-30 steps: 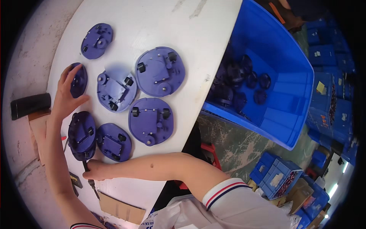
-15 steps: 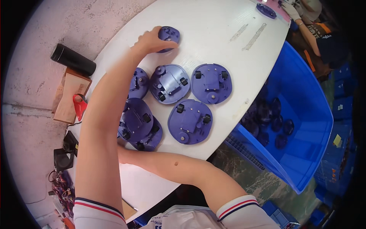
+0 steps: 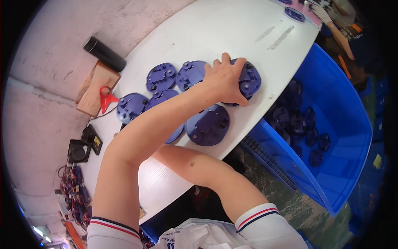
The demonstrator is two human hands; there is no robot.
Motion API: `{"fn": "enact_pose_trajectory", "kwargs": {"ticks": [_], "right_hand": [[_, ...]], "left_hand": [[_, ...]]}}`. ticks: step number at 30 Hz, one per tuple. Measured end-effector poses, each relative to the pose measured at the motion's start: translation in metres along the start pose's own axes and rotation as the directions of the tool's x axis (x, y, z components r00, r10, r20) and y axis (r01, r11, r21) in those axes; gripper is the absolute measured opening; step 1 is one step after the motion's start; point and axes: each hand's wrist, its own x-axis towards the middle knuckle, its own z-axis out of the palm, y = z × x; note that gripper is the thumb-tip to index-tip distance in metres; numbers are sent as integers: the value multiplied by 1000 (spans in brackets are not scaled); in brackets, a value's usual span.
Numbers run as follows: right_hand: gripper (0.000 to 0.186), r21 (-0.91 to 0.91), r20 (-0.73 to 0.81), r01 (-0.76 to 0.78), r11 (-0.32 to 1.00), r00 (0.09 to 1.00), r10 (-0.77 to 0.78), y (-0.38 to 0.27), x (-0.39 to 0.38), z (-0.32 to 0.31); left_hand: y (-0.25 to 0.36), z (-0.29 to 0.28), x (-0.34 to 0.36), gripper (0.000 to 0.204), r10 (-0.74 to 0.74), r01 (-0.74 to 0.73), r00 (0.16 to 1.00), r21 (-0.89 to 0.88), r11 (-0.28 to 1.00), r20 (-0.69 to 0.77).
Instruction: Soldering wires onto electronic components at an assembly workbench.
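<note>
Because the purple disc [image 3: 251, 79] looked broad, the left hand [image 3: 225, 79] apparently spread wide to grip its rim; I couldn't tell the right hand's grip behind the left forearm [image 3: 161, 121].

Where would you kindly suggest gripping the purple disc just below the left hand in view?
I'd probably pinch the purple disc by its lower-right rim, coming in from that side: its rounded edge is exposed there, while the left forearm and a neighbouring disc crowd its left.
</note>
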Motion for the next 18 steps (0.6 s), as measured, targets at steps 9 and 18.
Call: {"fn": "enact_pose_trajectory", "kwargs": {"ticks": [9,18], "right_hand": [[5,-613,369,226,758,929,22,-76,-79,18],[15,-575,252,161,802,968,-14,-60,-80,27]], "left_hand": [[-78,-57,-91,88,-240,209,955,-179,961,-172],[-63,-128,-283,95,-134,29,844,-205,978,-520]]}}
